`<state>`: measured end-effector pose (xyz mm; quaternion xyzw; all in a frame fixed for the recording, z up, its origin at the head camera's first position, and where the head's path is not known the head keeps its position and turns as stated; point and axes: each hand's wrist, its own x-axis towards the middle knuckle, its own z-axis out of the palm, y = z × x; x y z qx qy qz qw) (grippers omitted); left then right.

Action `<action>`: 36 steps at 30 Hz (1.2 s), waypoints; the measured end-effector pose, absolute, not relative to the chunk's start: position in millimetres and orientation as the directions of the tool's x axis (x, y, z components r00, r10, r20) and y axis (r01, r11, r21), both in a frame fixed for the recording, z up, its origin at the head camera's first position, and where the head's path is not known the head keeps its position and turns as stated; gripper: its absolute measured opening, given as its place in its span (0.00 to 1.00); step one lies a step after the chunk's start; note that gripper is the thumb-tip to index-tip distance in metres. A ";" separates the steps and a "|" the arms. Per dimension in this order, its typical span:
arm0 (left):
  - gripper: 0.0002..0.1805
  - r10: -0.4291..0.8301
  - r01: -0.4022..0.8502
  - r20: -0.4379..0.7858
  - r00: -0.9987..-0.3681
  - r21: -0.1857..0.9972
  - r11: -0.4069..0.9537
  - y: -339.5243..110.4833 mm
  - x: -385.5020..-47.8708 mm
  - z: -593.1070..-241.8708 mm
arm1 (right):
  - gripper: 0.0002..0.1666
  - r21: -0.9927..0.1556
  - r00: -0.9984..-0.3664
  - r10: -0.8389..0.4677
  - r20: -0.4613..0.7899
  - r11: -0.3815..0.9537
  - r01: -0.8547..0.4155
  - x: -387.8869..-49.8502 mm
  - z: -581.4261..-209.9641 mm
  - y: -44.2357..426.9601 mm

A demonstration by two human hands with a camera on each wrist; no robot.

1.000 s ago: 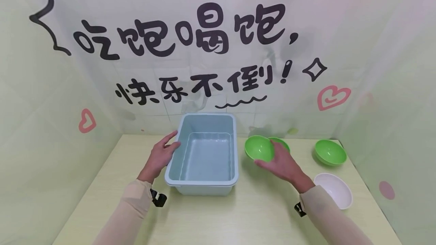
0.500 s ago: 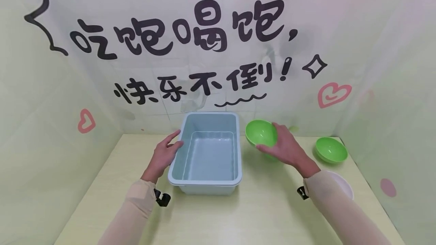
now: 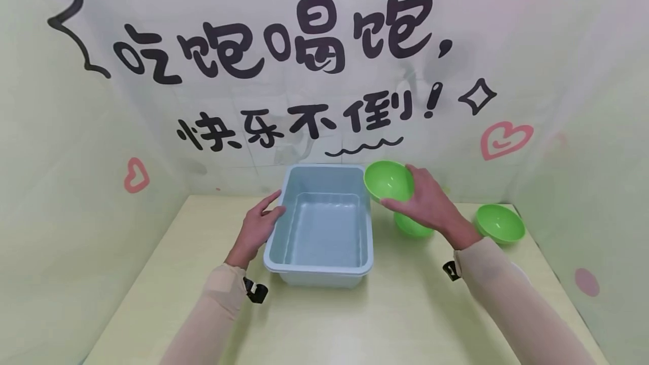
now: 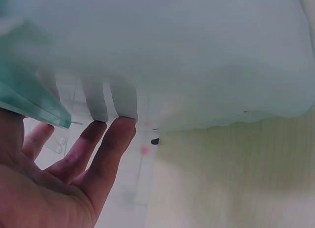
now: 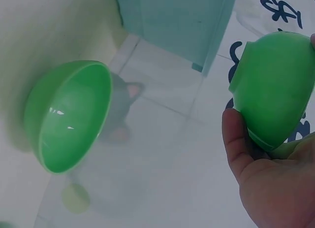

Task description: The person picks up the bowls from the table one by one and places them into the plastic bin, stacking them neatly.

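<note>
In the head view, my right hand (image 3: 433,201) holds a green bowl (image 3: 387,181) by its right side, thumb at the near edge. The bowl is raised above the table beside the tub's back right corner; its underside (image 5: 275,85) shows in the right wrist view. A second green bowl (image 3: 413,225) stands on the table below. My left hand (image 3: 256,230) grips the left rim of a light blue rectangular tub (image 3: 318,269), thumb over the rim. In the left wrist view, fingertips (image 4: 123,124) touch its outer wall. Nothing lies inside the tub.
Another green bowl (image 3: 501,223) stands at the table's back right corner. A white dish (image 3: 520,274) is mostly hidden behind my right sleeve (image 3: 499,280). The wall (image 3: 243,173) with black lettering borders the pale wooden table (image 3: 329,325) at the back.
My right hand has lifted the green bowl up off the table, uncovering the second bowl beside it. The tub has shifted slightly to the right with my left hand on its rim.
</note>
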<state>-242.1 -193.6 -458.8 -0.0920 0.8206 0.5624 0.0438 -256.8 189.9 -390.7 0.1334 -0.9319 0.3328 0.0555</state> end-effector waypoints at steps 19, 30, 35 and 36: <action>0.30 -0.121 -0.201 -0.169 -0.978 0.916 0.347 -180.9 -244.8 -462.6 | 0.62 -0.668 -0.961 -0.209 0.181 0.691 -0.276 -270.2 -370.2 167.6; 0.30 -0.119 -0.185 -0.151 -0.981 0.914 0.362 -179.8 -245.2 -459.6 | 0.62 -0.699 -0.960 -0.187 0.209 0.658 -0.281 -281.6 -370.0 152.6; 0.30 -0.122 -0.177 -0.143 -0.982 0.919 0.352 -178.3 -242.8 -458.4 | 0.65 -0.715 -0.966 -0.190 0.178 0.650 -0.260 -284.8 -366.3 142.6; 0.30 -0.122 -0.178 -0.144 -0.982 0.920 0.350 -177.9 -242.4 -458.2 | 0.65 -0.713 -0.965 -0.195 0.174 0.651 -0.260 -285.4 -365.3 140.8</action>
